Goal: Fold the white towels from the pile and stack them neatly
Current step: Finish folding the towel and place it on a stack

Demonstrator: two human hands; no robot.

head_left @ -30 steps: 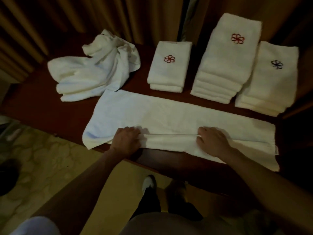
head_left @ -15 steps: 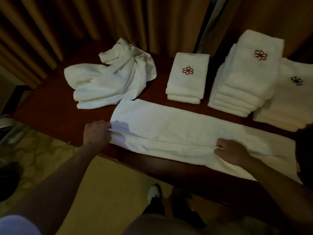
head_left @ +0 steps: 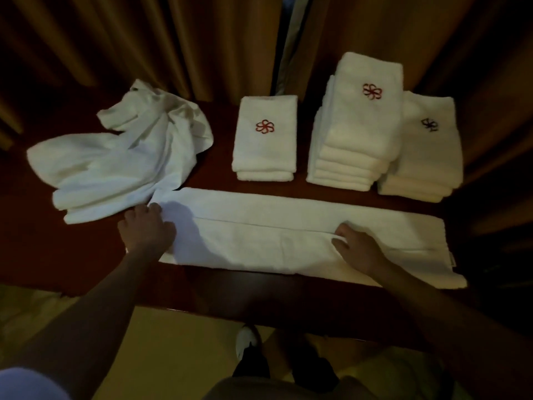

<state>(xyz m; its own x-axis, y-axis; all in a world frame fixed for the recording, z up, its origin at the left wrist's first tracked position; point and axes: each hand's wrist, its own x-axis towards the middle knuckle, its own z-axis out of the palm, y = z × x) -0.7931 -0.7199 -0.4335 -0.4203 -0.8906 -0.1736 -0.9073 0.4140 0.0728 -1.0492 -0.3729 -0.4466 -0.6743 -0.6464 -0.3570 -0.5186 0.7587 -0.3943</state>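
Pressing down on a long white towel [head_left: 288, 235], both hands are flat at work here! That towel lies stretched along the front edge of the dark red tabletop [head_left: 34, 243], folded lengthwise, with a seam line running down its middle. The left hand [head_left: 147, 229] sits at the towel's left end, fingers loosely curled over the cloth, palm down; whether it pinches any fabric, I cannot tell. The right hand [head_left: 357, 249] is further along toward the right end, fingers spread and laid flat on the fold, pressing rather than gripping.

Over at the back left corner, the loose pile [head_left: 121, 163] of unfolded towels slumps in a crumpled heap, its near edge just touching the long towel's far left corner. Toward the back middle stands a short stack [head_left: 266, 140] of folded towels, a red flower mark on top. To its right, a taller stack [head_left: 357, 131], also with a red flower, and right beside that, touching it, a third stack [head_left: 427, 151] bearing a dark flower mark near the back right corner.

Behind it all hang brown curtains [head_left: 144, 39]. Below the front edge, a white-toed shoe [head_left: 246, 342] shows on the yellowish floor [head_left: 173, 342].
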